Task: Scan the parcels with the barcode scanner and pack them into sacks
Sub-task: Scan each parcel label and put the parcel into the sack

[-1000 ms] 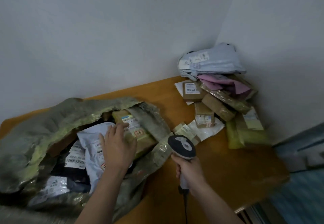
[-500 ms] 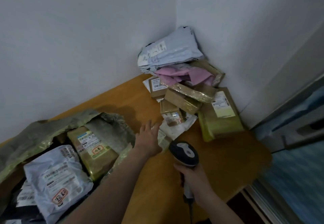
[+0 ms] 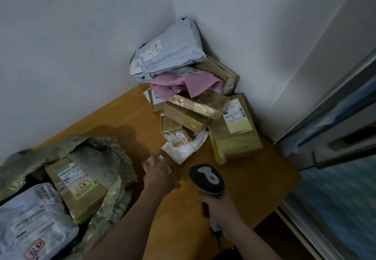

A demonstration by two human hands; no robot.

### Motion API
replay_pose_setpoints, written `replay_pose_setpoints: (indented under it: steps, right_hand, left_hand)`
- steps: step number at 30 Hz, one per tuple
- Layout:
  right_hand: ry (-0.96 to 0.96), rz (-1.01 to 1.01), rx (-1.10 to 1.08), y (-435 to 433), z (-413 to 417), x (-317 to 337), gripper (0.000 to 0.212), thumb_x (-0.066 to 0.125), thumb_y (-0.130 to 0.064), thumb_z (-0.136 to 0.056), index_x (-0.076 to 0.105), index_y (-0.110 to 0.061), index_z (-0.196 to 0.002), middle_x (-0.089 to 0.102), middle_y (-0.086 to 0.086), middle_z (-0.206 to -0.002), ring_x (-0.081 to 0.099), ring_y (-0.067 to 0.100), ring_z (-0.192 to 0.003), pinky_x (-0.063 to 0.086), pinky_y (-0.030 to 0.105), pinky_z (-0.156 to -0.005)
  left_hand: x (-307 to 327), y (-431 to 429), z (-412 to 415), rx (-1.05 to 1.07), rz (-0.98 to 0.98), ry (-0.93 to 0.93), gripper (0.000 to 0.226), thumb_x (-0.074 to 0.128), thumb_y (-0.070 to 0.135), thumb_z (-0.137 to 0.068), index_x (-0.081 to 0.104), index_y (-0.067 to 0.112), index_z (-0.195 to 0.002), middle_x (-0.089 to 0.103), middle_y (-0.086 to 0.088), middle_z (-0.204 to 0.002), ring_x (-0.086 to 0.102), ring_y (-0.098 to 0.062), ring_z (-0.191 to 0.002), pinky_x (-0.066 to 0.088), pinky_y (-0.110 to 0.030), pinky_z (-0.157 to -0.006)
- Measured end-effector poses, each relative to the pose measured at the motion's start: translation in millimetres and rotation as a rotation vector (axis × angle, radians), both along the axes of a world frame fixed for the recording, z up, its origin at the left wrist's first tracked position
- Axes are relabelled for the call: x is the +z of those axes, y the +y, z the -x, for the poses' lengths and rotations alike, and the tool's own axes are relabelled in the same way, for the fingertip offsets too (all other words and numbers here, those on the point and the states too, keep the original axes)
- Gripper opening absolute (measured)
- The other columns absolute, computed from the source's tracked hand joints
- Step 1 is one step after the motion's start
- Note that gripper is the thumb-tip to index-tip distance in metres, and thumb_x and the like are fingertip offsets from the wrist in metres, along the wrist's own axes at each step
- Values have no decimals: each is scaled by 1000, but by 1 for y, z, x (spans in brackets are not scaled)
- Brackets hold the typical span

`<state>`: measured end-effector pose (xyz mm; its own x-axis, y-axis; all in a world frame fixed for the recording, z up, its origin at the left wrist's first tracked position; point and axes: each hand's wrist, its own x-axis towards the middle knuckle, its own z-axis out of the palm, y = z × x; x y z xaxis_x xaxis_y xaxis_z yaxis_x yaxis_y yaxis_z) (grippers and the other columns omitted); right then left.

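My left hand (image 3: pixel 157 173) reaches over the orange table (image 3: pixel 254 188), its blurred fingers curled down over a small pale parcel (image 3: pixel 161 157) beside the sack's mouth. My right hand (image 3: pixel 218 205) grips the handle of the barcode scanner (image 3: pixel 207 178), whose dark head points toward the parcel pile. An olive woven sack (image 3: pixel 97 150) lies open at the left and holds a taped brown box (image 3: pixel 77 186) and a grey-white mailer (image 3: pixel 34 225). In the corner are piled a grey mailer (image 3: pixel 168 54), a pink mailer (image 3: pixel 183 84), several brown boxes (image 3: pixel 195 107) and a white mailer (image 3: pixel 183 151).
A large labelled brown box (image 3: pixel 236 127) lies at the pile's right side. White walls (image 3: pixel 81 46) close off the table behind and at the right. A grey door or cabinet front with a handle (image 3: pixel 341 147) stands to the right of the table's edge.
My left hand left the parcels in the sack and moved right onto the small parcel near the pile. The view swung right toward the corner. My right hand kept hold of the scanner.
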<state>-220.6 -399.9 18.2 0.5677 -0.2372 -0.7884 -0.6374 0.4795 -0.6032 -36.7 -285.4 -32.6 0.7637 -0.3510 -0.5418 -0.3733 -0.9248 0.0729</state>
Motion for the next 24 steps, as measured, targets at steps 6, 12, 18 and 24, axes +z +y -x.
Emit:
replay_pose_setpoints:
  steps: [6, 12, 18, 24]
  right_hand:
    - [-15, -45, -52, 3, -2, 1, 11, 74, -14, -93, 64, -11, -88, 65, 11, -90, 64, 27, -80, 59, 33, -63]
    - [-186, -37, -169, 14, -13, 27, 36, 76, -16, -91, 57, -34, -116, 60, -15, -113, 56, 2, -94, 50, 11, -51]
    - [-327, 136, -228, 36, -34, 54, 28, 87, -12, -79, 74, -36, -88, 77, -1, -95, 72, 15, -93, 64, 42, -77]
    - [-456, 306, -123, 68, -51, 85, 44, 96, -22, -62, 70, -34, -96, 76, -20, -91, 68, -6, -93, 53, 12, -75]
  left_hand:
    - [11, 14, 43, 247, 181, 21, 67, 90, 45, -72, 58, 37, -130, 23, -5, -147, 26, -35, -137, 44, -46, -109]
    - [51, 24, 61, 513, 643, 12, 17, 77, 39, -87, 63, 45, -94, 43, -7, -155, 16, -36, -154, 25, -56, -119]
    - [106, 46, 50, 495, 944, -28, 22, 55, 31, -103, 71, 46, -103, 68, 20, -124, 53, -24, -137, 47, -55, -108]
    - [163, 74, 42, 363, 961, 35, 30, 56, 8, -103, 68, 32, -117, 65, 14, -127, 59, 5, -114, 43, -1, -75]
